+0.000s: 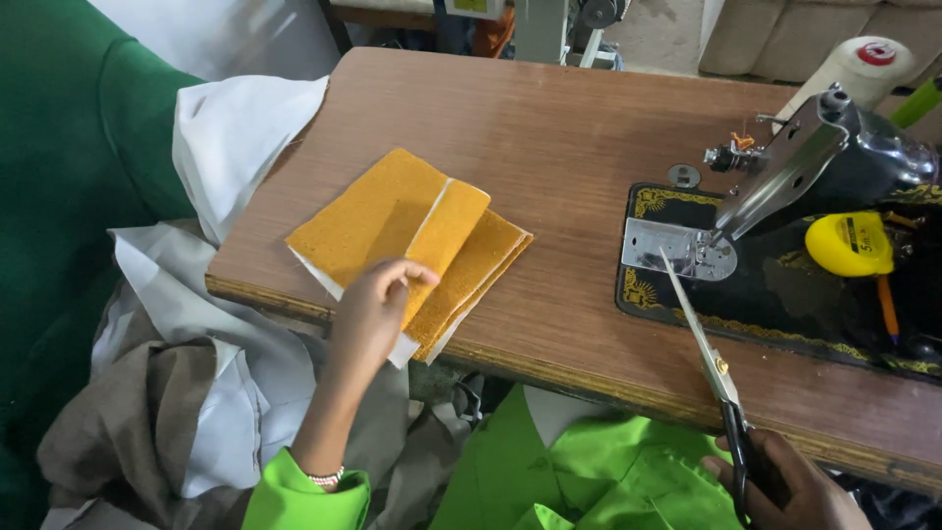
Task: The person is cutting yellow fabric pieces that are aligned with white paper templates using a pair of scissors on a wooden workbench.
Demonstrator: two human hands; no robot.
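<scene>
Head view: left hand [371, 312] on orange fabric [407, 245]; right hand [785, 486] grips scissors [702, 344]

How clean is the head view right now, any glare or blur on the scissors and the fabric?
Head view: sharp, evenly lit; orange fabric pieces crisp under the left hand; mild glare on the scissors blades and sewing machine metal; right hand dim, cut off at the frame's bottom edge.
</scene>
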